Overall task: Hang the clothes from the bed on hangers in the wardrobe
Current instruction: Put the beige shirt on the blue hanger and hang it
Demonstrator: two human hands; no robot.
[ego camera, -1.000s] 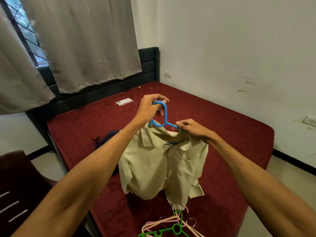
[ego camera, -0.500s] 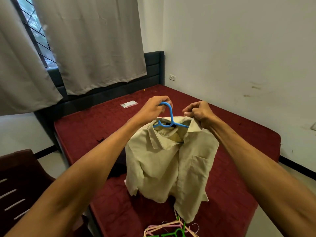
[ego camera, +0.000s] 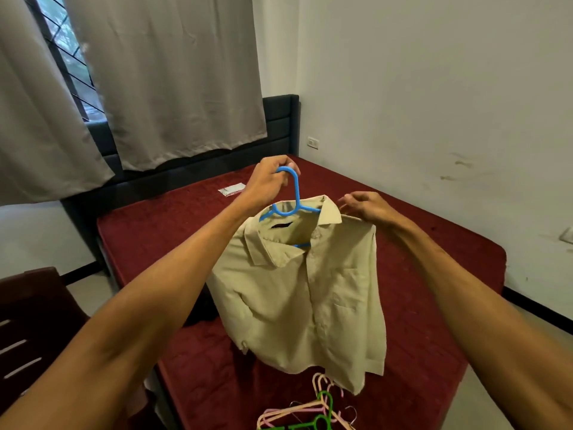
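A pale beige collared shirt [ego camera: 304, 293] hangs on a blue plastic hanger [ego camera: 296, 193] above the dark red bed [ego camera: 434, 274]. My left hand [ego camera: 268, 181] grips the hanger's hook and holds it up. My right hand [ego camera: 361, 206] rests with loose fingers on the shirt's right shoulder, beside the collar. A dark garment [ego camera: 198, 318] lies on the bed, mostly hidden behind my left arm and the shirt. No wardrobe is in view.
A pile of pink, cream and green hangers [ego camera: 313, 414] lies on the bed's near edge. A small clear packet [ego camera: 231, 189] sits near the dark headboard [ego camera: 279, 125]. A dark wooden chair [ego camera: 31, 321] stands at the left. Grey curtains hang behind; a white wall runs along the right.
The shirt and hanger have risen and the shirt now hangs spread on the hanger. My right hand has let go of the collar and moved out to the shoulder.
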